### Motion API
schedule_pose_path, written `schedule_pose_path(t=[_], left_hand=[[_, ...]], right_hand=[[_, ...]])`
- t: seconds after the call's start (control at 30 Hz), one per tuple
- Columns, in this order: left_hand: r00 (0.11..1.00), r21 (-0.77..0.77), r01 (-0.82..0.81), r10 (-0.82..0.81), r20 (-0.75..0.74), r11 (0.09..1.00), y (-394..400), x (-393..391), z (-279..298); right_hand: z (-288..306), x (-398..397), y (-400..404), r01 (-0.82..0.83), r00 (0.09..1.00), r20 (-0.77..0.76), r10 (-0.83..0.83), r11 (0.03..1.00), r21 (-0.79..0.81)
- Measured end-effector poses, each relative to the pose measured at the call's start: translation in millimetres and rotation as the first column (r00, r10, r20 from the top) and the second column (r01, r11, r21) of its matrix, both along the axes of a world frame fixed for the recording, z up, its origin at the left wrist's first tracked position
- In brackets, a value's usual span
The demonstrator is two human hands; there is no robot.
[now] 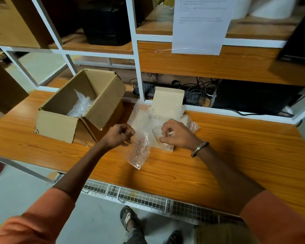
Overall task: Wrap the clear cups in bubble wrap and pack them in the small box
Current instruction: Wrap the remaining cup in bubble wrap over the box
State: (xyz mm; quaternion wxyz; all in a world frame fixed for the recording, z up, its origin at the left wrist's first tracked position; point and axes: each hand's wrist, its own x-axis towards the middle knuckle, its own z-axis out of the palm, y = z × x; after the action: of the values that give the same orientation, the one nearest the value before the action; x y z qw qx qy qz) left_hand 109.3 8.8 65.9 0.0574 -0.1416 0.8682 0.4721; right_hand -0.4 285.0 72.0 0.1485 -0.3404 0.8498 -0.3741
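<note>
a: which step is this?
b: wrapping, i'd say. the right hand grips a clear cup just above the bench; the left hand pinches the top edge of a bubble wrap sheet that hangs to the bench.
a: how do they sit?
b: cup and sheet are just beside each other, between the hands.
a: next?
b: probably lay the cup on the sheet and roll. the box stands open to the left, with some wrap inside.
</note>
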Motion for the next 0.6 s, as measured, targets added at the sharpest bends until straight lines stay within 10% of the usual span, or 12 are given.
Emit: schedule_pose_path(t=[0.27, 0.6], left_hand=[[1.000, 0.012, -0.006, 0.006, -0.005, 1.000, 3, -14, 24], [0.995, 0.462, -0.078, 0.100, -0.024, 0.884, 15, -18, 45]], right_hand=[[34, 3, -35, 0.065, 0.973, 0.230, 0.030, 0.916, -0.396], [22, 3, -48, 0.085, 0.969, 0.247, -0.012, 0.954, -0.289]])
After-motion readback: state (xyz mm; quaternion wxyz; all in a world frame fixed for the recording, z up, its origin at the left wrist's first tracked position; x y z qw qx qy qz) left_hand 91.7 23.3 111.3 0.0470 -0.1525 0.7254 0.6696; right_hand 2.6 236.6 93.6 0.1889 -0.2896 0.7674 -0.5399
